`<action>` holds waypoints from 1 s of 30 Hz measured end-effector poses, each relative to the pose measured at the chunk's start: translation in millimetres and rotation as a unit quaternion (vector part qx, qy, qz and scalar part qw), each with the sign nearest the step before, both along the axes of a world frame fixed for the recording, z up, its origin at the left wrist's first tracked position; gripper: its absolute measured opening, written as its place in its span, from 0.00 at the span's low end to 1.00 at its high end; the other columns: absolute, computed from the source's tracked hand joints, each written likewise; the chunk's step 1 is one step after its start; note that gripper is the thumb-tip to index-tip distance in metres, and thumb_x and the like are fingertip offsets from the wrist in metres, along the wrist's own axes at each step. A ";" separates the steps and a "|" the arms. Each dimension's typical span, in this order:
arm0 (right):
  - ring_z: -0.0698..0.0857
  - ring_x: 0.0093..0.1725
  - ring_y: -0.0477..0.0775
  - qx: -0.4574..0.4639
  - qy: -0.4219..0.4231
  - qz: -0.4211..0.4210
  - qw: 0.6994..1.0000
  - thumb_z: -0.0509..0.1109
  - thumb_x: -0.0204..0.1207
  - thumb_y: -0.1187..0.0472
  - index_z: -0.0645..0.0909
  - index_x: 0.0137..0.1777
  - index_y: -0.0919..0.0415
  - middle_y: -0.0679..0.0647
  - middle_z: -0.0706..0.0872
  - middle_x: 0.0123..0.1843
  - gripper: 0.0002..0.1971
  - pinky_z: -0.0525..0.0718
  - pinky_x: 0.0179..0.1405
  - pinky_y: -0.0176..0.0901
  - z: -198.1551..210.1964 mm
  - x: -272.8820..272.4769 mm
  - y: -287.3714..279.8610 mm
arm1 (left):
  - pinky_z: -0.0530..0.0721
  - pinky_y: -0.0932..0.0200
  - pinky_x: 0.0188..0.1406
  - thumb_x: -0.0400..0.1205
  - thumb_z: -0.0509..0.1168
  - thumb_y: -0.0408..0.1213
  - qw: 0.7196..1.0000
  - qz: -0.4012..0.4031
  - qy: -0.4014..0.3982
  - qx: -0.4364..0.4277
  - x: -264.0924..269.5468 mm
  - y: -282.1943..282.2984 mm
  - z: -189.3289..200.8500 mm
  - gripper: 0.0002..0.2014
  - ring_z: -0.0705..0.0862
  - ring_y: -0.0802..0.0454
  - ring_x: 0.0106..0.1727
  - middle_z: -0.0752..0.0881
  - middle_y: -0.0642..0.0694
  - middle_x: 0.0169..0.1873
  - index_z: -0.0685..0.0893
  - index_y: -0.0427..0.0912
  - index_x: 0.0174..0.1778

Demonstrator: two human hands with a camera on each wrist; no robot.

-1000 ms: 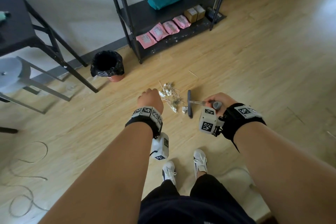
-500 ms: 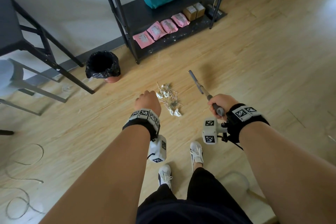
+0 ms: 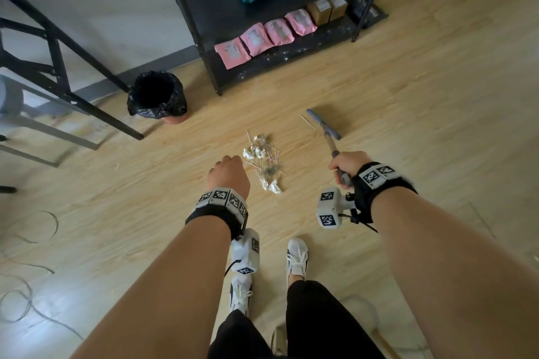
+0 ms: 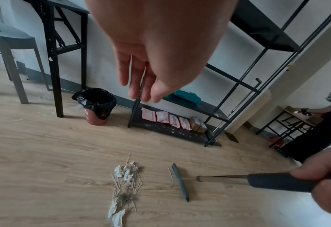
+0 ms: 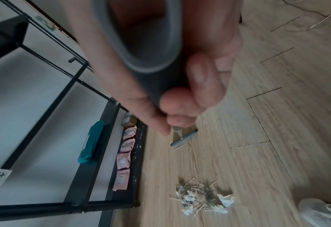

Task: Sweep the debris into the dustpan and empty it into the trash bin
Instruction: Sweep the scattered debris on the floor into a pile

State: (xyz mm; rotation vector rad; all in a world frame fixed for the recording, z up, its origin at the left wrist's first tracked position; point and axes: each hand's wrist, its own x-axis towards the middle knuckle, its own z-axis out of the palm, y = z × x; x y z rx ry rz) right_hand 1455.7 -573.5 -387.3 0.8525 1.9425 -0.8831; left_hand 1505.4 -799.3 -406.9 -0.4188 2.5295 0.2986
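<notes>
The debris (image 3: 262, 163), crumpled white paper scraps and thin sticks, lies in a pile on the wood floor; it also shows as debris (image 4: 123, 184) and debris (image 5: 205, 199). My right hand (image 3: 347, 163) grips the grey handle (image 5: 156, 73) of a small broom. Its narrow grey head (image 3: 323, 124) sits on the floor to the right of the pile, apart from it, beside one stray stick (image 3: 307, 122). My left hand (image 4: 139, 92) hangs just left of the pile, fingers relaxed and empty. The trash bin (image 3: 157, 96), black-bagged, stands far left by the wall. No dustpan is in view.
A black shelf rack (image 3: 291, 61) with pink packets stands behind the debris. Folding-table legs (image 3: 73, 76) and a grey stool (image 4: 11, 40) are at the left. Loose cables (image 3: 26, 294) lie at lower left. My shoes (image 3: 296, 256) are below the pile. Another person (image 4: 320, 130) works far right.
The broom head has left the right edge of the pile and swung farther away to the right, beside a stray stick. My right hand shifted right. My left hand has barely moved.
</notes>
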 end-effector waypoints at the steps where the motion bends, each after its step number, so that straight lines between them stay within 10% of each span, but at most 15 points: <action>1: 0.78 0.18 0.55 0.003 -0.008 0.014 1.000 0.66 0.79 0.65 0.80 0.50 0.72 0.60 0.82 0.21 0.09 0.77 0.26 0.45 -2.8 -3.0 -0.5 | 0.78 0.47 0.65 0.80 0.54 0.25 1.000 0.007 -0.002 0.001 -2.1 2.5 -0.7 0.22 0.77 0.43 0.65 0.77 0.43 0.66 0.75 0.40 0.70; 8: 0.72 0.05 0.50 0.006 -0.037 0.073 0.997 0.64 0.80 0.66 0.78 0.42 0.71 0.59 0.78 0.26 0.08 0.70 0.10 0.29 -7.7 3.5 -14.5 | 0.78 0.47 0.64 0.80 0.54 0.25 1.000 0.018 0.005 0.009 -3.5 2.4 -0.3 0.21 0.77 0.43 0.64 0.77 0.42 0.65 0.76 0.40 0.69; 22: 0.77 0.35 0.59 -0.039 -0.049 0.074 0.995 0.66 0.77 0.63 0.77 0.28 0.67 0.62 0.79 0.32 0.15 0.75 0.38 0.48 30.1 126.8 -74.6 | 0.79 0.48 0.63 0.81 0.54 0.26 0.994 -0.085 0.055 0.028 66.7 -53.2 32.7 0.20 0.78 0.42 0.63 0.77 0.41 0.64 0.75 0.39 0.69; 30: 0.72 0.18 0.53 -0.113 -0.009 -0.058 0.992 0.57 0.83 0.65 0.70 0.33 0.64 0.58 0.75 0.25 0.14 0.70 0.15 0.36 58.0 194.1 -97.8 | 0.78 0.46 0.65 0.80 0.53 0.24 0.987 -0.134 0.077 0.034 108.5 -82.6 52.4 0.23 0.77 0.42 0.65 0.76 0.41 0.67 0.75 0.39 0.71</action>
